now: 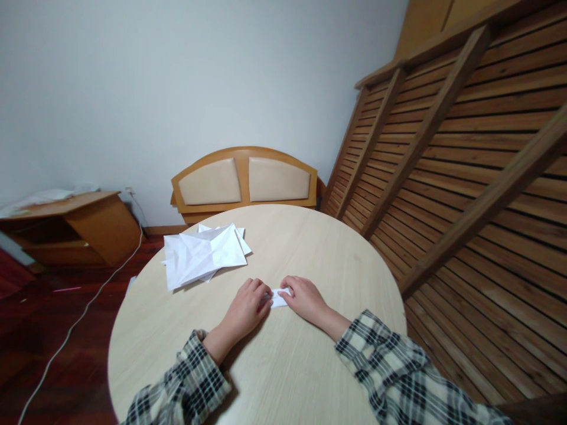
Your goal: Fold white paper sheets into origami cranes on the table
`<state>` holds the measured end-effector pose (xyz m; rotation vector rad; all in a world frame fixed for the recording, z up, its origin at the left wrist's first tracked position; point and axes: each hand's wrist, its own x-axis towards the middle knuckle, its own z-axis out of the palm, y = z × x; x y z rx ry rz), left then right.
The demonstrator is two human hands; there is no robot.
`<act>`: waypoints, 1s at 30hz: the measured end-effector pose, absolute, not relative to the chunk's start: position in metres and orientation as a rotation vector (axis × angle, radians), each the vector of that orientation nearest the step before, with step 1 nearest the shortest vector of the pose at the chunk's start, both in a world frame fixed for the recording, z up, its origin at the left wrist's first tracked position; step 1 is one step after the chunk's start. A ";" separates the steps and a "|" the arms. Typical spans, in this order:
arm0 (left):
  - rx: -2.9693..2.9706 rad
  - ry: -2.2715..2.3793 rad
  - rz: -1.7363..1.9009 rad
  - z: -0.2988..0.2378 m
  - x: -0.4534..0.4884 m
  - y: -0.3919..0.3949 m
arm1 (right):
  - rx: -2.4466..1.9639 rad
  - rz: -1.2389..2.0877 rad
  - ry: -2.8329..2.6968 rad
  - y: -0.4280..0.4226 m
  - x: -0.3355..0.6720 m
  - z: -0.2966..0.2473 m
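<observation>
A small folded paper (pixel 279 297) is shown lying flat on the round table (pixel 310 248), near its middle and just in front of the person. It is pressed down from both ends: the left hand (pixel 248 306) is laid over its left end with the fingers curled loosely and the fingertips on the paper, and the right hand (pixel 305 297) is laid over its right end in like manner. Neither hand is closed into a pinch; the paper is held against the table rather than lifted.

The paper is seen already reduced to a narrow strip, so that several folds are judged to be done; the pressing of a crease is judged to be the step in hand. How many folds remain cannot be told, since most of the strip is covered by the fingers.

The long axis of the strip runs left to right across the view, from one hand to the other. No pointed end can be made out.

A pile of creased white sheets (pixel 204 255) lies farther back on the left of the table, well apart from the hands.
</observation>
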<state>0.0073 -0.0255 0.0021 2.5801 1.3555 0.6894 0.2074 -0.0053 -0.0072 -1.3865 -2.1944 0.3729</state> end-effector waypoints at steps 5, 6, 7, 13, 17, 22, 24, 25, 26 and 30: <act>2.573 1.346 0.703 0.007 0.009 -0.029 | -1.327 0.363 -2.150 -0.005 0.208 -0.010; 2.572 1.340 0.710 0.007 0.009 -0.029 | -1.322 0.349 -2.143 -0.005 0.208 -0.010; 2.571 1.332 0.720 0.008 0.009 -0.029 | -1.321 0.330 -2.138 -0.006 0.208 -0.010; 2.553 1.298 0.759 0.005 0.009 -0.028 | -1.294 0.225 -2.199 -0.012 0.206 -0.004; 2.583 1.307 0.754 0.004 0.009 -0.028 | -1.224 0.248 -2.246 -0.014 0.207 -0.001; 2.560 1.312 0.788 0.001 0.010 -0.027 | -1.131 0.269 -2.254 -0.016 0.209 0.000; 2.531 1.316 0.812 0.000 0.010 -0.027 | -1.098 0.270 -2.251 -0.016 0.209 0.001; 2.524 1.312 0.816 0.000 0.010 -0.028 | -1.080 0.274 -2.251 -0.017 0.210 0.001; 2.525 1.303 0.812 0.001 0.010 -0.028 | -1.059 0.280 -2.253 -0.017 0.210 0.002; 2.571 1.262 0.746 0.004 0.009 -0.029 | -0.975 0.301 -2.281 -0.019 0.212 0.003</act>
